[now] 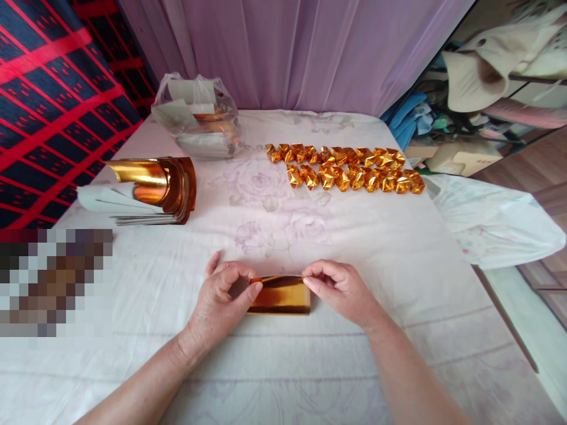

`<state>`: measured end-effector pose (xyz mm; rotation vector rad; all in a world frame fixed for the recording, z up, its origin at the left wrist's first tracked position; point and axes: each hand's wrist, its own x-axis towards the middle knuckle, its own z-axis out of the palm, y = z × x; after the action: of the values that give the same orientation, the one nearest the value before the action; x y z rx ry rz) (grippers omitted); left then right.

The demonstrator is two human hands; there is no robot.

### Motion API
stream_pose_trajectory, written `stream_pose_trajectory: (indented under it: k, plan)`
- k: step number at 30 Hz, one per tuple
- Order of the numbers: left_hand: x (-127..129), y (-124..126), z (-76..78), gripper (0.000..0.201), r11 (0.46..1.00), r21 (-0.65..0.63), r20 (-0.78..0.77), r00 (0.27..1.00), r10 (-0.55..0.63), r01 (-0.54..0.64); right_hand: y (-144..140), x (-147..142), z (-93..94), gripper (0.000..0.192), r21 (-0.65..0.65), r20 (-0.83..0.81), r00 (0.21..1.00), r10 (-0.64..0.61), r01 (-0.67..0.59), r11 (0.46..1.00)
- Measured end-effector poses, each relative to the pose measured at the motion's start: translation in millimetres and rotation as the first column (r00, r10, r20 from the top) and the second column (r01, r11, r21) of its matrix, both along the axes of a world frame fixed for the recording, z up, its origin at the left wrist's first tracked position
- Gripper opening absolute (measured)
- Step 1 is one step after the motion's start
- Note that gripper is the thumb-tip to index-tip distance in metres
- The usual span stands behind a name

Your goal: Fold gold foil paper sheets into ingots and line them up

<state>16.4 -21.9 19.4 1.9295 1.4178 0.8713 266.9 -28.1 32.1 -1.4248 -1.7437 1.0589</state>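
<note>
A sheet of shiny gold foil paper (283, 295), folded into a flat strip, lies on the cloth-covered table in front of me. My left hand (233, 289) pinches its far left corner between thumb and index finger. At the far right corner, my right hand (334, 286) grips the same far edge between thumb and fingertips. That edge is slightly raised and curls over toward me. Farther back, two rows of folded gold foil pieces (349, 177) stand side by side. A stack of gold foil sheets (177, 189), some curled with white undersides showing, rests beyond my left hand.
A clear plastic bag (199, 118) with more sheets stands at the back left. The flowered tablecloth (398, 265) reaches a purple curtain (283, 59). On the right are a white plastic bag (500, 218) and a shelf with hats and cloths. A blurred patch covers the left edge.
</note>
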Motion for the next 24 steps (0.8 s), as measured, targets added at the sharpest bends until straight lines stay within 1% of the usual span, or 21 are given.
stream_pose_trajectory:
  k: [9,15,24]
  plan:
    - [-0.6,-1.6,0.9,0.012,1.0,0.019,0.063,0.998,0.003,-0.004,-0.6,0.6,-2.6,0.014,0.004,-0.015,1.0,-0.003,0.003,1.0]
    - [-1.6,-1.5,1.2,0.016,1.0,-0.008,0.049,0.999,0.012,-0.012,-0.9,1.6,-3.2,0.013,0.016,-0.027,1.0,0.005,-0.005,1.0]
    - [-0.4,-0.9,0.4,0.017,1.0,0.007,0.046,0.999,0.022,-0.022,-0.3,2.5,-3.2,0.013,0.007,-0.026,1.0,0.011,-0.011,1.0]
